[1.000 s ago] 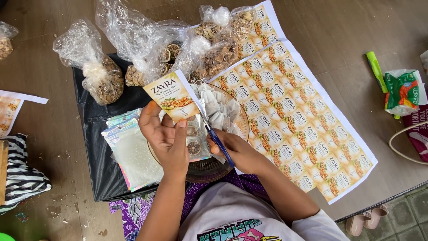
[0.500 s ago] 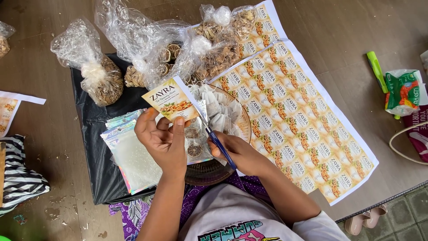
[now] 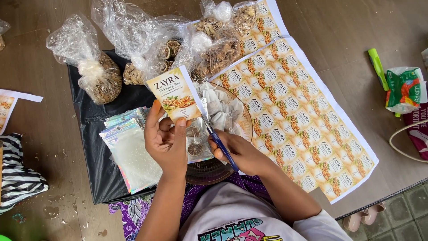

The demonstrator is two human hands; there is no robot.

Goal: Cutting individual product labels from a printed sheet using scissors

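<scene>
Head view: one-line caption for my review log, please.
Left hand holds a printed label while right hand cuts its edge with blue-handled scissors, beside a label sheet.

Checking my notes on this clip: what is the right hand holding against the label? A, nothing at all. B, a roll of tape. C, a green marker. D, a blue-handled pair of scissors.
D: the right hand grips blue-handled scissors, blades at the edge of the label that the left hand holds up.
</scene>
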